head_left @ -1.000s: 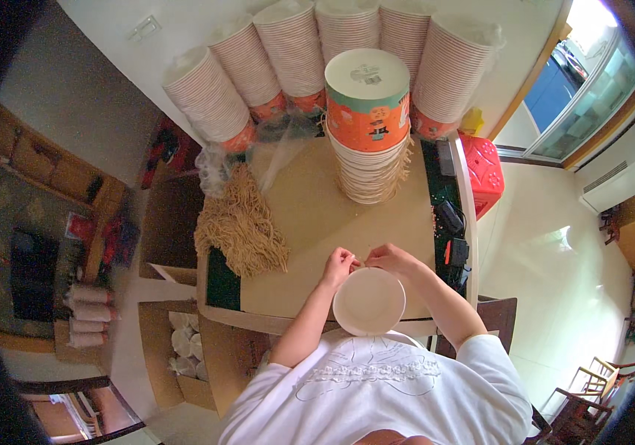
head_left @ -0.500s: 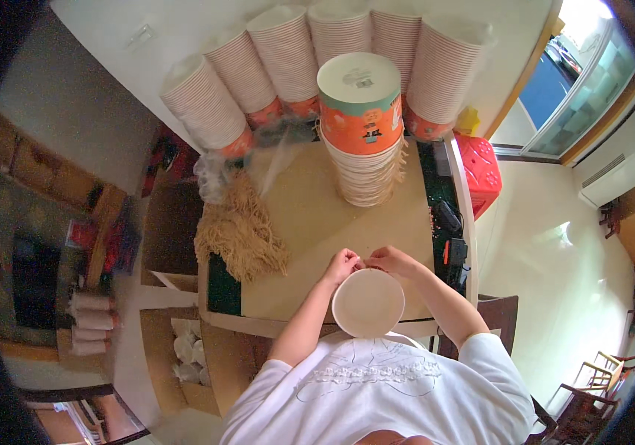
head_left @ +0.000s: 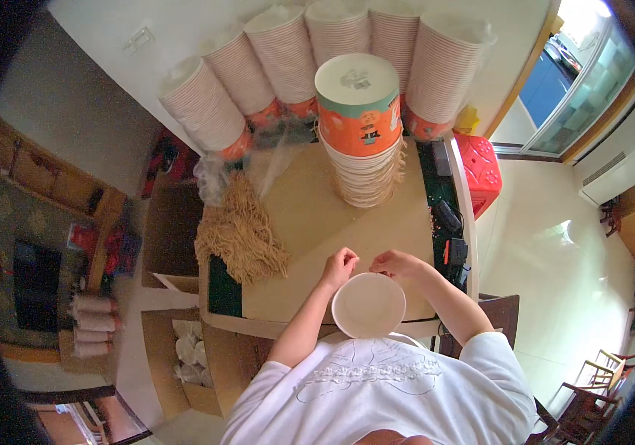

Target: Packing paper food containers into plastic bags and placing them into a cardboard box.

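A white paper bucket (head_left: 368, 305) stands at the near table edge against my shirt, its round mouth facing up. My left hand (head_left: 340, 267) is just beyond the bucket's far-left rim with its fingers pinched. On the far-right side my right hand (head_left: 396, 264) is also pinched, close above the rim. Whatever is between the fingertips is too small to make out. Ahead, a tall stack of paper buckets (head_left: 358, 126) stands upside down, orange and green printed on the top one, with tan string ends poking from its sides. A bundle of tan twine strands (head_left: 240, 236) lies to the left.
Several plastic-wrapped stacks of white buckets (head_left: 282, 55) line the wall. A black device (head_left: 455, 252) sits at the table's right edge, with a red stool (head_left: 476, 174) beyond it. An open cardboard box (head_left: 162, 356) holding white bundles stands at the lower left.
My hands have drawn slightly apart, the left one shifting a little left and the right one a little right. The bucket has hardly moved.
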### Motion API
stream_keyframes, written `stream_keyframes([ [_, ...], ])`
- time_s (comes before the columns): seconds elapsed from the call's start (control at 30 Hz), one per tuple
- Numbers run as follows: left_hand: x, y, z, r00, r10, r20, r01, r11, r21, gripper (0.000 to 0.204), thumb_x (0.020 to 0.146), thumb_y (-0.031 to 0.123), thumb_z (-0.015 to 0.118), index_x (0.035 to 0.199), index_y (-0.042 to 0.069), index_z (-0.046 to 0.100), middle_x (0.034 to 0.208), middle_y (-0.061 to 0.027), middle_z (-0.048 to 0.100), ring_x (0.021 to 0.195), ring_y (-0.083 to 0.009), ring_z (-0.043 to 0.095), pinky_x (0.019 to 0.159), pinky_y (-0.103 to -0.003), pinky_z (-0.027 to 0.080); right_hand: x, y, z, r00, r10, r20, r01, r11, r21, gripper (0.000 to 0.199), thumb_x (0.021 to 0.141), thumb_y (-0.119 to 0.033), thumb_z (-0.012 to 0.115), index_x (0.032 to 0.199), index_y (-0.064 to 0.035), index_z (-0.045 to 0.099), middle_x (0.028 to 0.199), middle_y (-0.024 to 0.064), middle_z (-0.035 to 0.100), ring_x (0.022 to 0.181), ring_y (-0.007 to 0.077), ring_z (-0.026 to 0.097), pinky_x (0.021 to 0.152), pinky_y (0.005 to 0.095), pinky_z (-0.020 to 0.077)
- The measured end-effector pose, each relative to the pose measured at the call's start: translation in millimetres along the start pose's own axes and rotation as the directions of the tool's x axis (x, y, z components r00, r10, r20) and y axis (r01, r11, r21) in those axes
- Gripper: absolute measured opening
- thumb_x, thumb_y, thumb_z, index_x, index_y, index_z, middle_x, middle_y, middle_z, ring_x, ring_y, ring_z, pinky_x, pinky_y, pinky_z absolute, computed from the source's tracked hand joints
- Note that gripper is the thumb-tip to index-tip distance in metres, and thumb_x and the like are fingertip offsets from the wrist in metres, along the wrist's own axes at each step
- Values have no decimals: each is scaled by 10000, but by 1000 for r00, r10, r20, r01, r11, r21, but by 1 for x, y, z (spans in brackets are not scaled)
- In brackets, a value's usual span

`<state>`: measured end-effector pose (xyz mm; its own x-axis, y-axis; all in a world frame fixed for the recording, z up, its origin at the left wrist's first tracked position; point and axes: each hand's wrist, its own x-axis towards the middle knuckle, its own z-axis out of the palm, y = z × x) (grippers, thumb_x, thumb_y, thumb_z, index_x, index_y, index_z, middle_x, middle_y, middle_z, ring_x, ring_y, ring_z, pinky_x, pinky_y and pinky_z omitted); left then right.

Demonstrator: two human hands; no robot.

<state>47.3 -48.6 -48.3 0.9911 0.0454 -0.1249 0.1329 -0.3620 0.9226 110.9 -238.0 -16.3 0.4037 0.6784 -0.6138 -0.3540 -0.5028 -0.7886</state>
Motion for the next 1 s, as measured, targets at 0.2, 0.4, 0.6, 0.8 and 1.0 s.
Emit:
stream_keyframes([
  [0.2,-32,0,-36,930,-336,148,366,820,-440,107,807,115,568,843,64,480,617,35,491,506,-42,448,417,-183,355,-21,40,-21,998,-16,53,7,984,176,174,813,-223,548,799,-60,606,679,-28,546,623,53,482,566,190,390],
  [0.4,-61,25,-51,985,-13,170,21,999,-48,185,766,149,620,922,67,566,706,5,528,626,-98,508,586,-259,444,-40,47,-9,990,91,104,-99,992,79,158,806,-193,550,812,-46,608,683,-20,550,636,60,501,593,197,419],
  [0.6,-63,56,-37,999,34,-30,-26,970,240,132,755,112,582,874,72,624,791,-92,556,687,-225,572,607,-316,456,16,100,7,978,201,61,-193,974,-122,158,749,-136,571,889,-66,594,810,25,587,713,107,541,644,239,452],
  [0.8,-61,97,-49,895,442,-65,-419,881,222,146,751,78,584,892,77,620,829,-60,562,685,-224,569,612,-317,460,-27,22,-10,927,-360,108,332,919,212,587,724,-58,594,1259,-76,353,1127,61,468,888,138,517,804,286,415],
  [1.0,-64,163,-79,778,615,-130,-565,775,285,243,693,72,635,933,92,610,923,-72,554,815,-213,559,674,-298,453,-101,-67,-44,781,-589,-208,623,756,202,606,695,-18,629,1238,-72,366,1008,27,475,842,127,546,734,262,451],
])
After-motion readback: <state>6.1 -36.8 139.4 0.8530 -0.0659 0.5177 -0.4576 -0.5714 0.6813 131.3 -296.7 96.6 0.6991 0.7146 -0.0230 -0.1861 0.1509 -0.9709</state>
